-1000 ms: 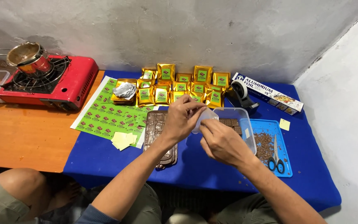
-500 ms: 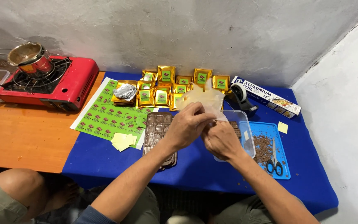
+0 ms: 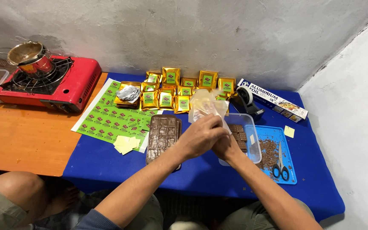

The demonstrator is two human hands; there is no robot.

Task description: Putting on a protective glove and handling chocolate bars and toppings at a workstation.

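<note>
Thin translucent plastic sheet [image 3: 207,106]: it stands up in the air just right of the brown chocolate mould of many squares [image 3: 163,137] and a little behind it. One second ago it was low, by the clear plastic container [image 3: 252,136]; now it is lifted free, so the work has passed to handling the sheet itself.

Far left of the mould is the red gas stove [image 3: 64,83] with a small metal pot [image 3: 26,53]. Closer on the left lie the green sticker sheet [image 3: 107,117] and some pale yellow paper squares [image 3: 124,145]. Behind the mould stand the gold foil pouches [image 3: 171,76].

Just right of the mould, the left hand [image 3: 201,138] has its fingers pressed together on the lower edge of the sheet. The right hand [image 3: 226,147] touches it from behind; its fingers are hidden, so I cannot tell their state. Further right of the mould are the clear container, the black tape dispenser [image 3: 247,100], the long foil box [image 3: 273,100], and the blue tray [image 3: 287,147] with black-handled scissors [image 3: 281,164], all on the blue-covered table [image 3: 107,170].
</note>
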